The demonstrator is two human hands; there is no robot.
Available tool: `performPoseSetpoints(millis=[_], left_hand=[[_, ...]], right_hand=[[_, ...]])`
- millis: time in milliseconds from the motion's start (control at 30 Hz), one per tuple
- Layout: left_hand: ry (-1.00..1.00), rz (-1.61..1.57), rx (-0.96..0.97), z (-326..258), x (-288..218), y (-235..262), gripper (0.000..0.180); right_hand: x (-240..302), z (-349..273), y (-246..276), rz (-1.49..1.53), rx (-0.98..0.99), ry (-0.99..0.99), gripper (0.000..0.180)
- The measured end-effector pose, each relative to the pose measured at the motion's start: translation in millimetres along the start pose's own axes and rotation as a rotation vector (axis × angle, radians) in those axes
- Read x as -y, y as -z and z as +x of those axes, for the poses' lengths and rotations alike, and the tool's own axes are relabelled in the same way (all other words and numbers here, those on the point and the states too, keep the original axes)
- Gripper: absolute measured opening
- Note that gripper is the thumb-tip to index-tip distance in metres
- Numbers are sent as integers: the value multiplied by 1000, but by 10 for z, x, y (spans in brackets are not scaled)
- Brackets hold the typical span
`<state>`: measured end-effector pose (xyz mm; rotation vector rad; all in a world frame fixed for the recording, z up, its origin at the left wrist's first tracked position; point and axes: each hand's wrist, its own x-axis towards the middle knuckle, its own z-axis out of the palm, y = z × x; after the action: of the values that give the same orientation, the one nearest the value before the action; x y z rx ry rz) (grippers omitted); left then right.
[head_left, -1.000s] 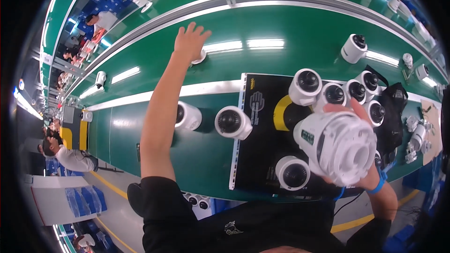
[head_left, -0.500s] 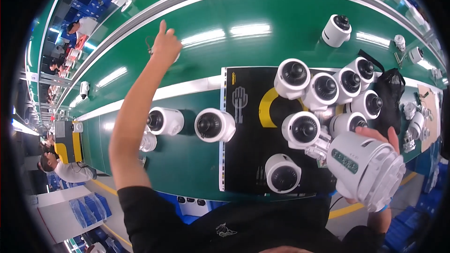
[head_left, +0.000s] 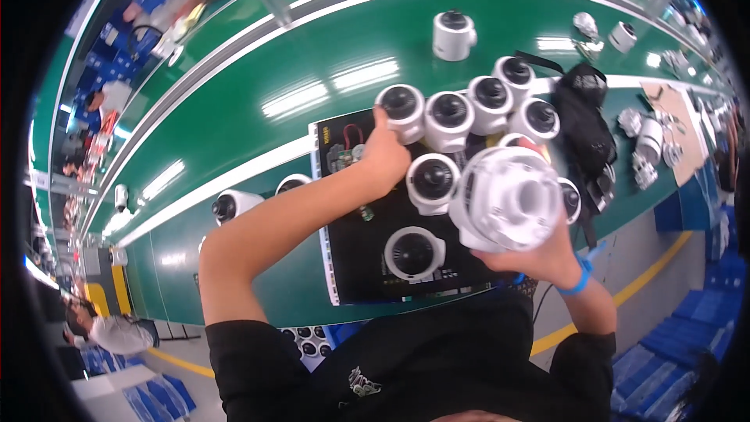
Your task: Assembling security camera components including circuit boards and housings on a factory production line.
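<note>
Hiding fingers behind white camera housing [head_left: 508, 199], right hand [head_left: 547, 254]

Quick count from my spot. On the black rectangular work mat [head_left: 367, 273] I've got seven white round dome cameras with dark lenses [head_left: 413, 252], plus one more white dome camera housing [head_left: 508, 199] held up above it. Left of the mat: two white cameras lying on their sides [head_left: 233, 205]. Beyond the mat, one upright white camera [head_left: 454, 35]. Right of it, one black bag [head_left: 587, 121].
</note>
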<state>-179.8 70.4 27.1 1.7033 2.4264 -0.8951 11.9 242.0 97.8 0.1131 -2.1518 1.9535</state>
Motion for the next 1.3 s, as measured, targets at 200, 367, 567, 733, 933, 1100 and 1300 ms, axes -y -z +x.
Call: performPoseSetpoints(millis=[200, 367, 567, 733, 933, 1100, 1300], left_hand=[[-57, 15, 88, -237, 96, 325, 35], [80, -380, -291, -878, 140, 1008, 71], [83, -1145, -854, -891, -318, 1066, 109], [-32, -1362, -900, -800, -397, 795, 100], [81, -1084, -1037, -762, -312, 719, 94], [182, -989, -1117, -782, -248, 676, 93], [110, -1101, -1197, -695, -226, 605, 92]], right_hand=[[-55, 18, 52, -31, 20, -20, 95], [-116, 64, 114, 21, 23, -38, 97], [-99, 198, 66, 7, 298, 76, 110], [-34, 264, 192, -20, 360, 287, 147], [362, 313, -19, -506, 178, 370, 87], [449, 425, -95, -681, 147, 487, 89], [458, 504, -101, -694, 165, 479, 88]])
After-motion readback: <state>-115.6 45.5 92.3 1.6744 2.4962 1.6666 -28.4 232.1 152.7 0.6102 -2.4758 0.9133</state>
